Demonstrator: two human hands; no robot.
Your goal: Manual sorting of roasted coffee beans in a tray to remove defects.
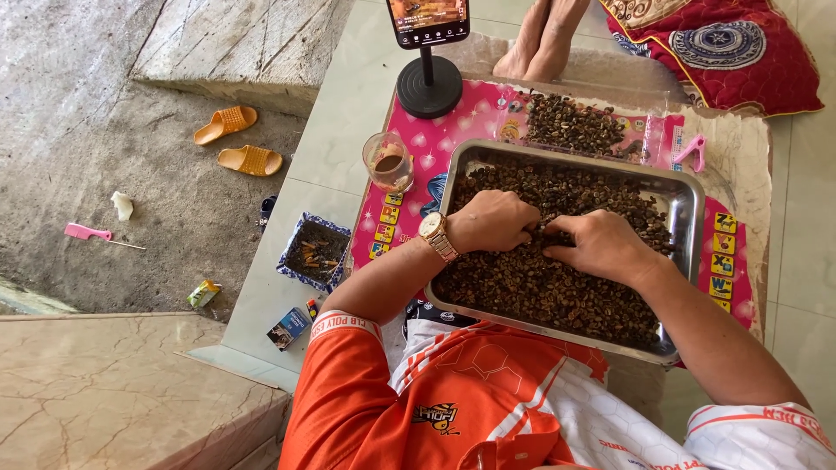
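Fingers (533, 233) of both hands curl into dark seeds (557, 287) filling a metal tray (690, 196) on a pink mat (475, 113) on the floor; whether they pinch anything cannot be told. Left hand (492, 220) and right hand (601, 245) nearly touch mid-tray. A glass (388, 163) stands at the mat's left edge.

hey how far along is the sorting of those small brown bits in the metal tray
Done so far, it seems: a separate pile of the same brown bits lies on the pink mat beyond the tray. In hand: the left hand and right hand both rest in the brown bits, fingers together near the middle. Left: the metal tray looks nearly full, so most of it seems unsorted.
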